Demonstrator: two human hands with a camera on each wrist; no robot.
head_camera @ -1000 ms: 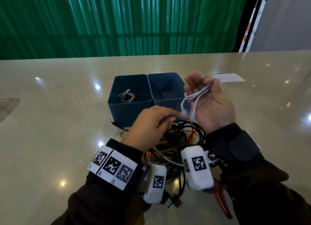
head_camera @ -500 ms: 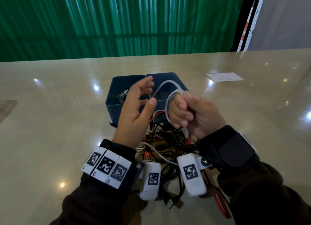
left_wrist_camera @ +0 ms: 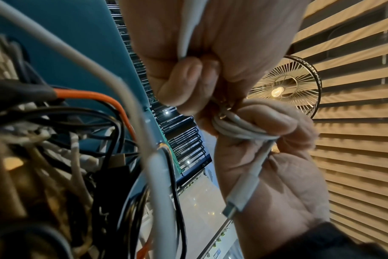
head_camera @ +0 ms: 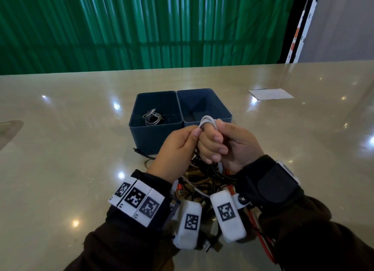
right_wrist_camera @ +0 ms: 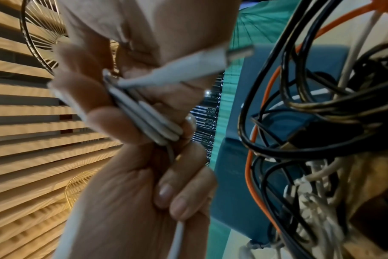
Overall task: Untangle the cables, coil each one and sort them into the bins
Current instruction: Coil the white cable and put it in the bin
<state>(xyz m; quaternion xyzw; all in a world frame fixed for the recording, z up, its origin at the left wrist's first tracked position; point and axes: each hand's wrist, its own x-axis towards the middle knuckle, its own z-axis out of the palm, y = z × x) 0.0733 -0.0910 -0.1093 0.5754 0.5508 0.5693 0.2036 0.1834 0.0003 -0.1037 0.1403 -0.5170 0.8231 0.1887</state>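
Glossy beige table [head_camera: 60, 149], green curtain behind. White cable [head_camera: 208, 121] is looped in several turns round the right hand [head_camera: 228, 147], whose fingers curl closed on it; the left hand [head_camera: 178, 147] pinches the coil's near side. Judged light, limp, slightly springy — best pinched across all turns together. Beyond the knuckles stand two blue bins [head_camera: 153, 137]; below the wrists, the remaining tangle [head_camera: 204, 181].

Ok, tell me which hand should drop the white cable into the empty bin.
Right hand: probably, since the white cable is coiled around its fingers just before the empty bin. The left hand only pinches the coil.
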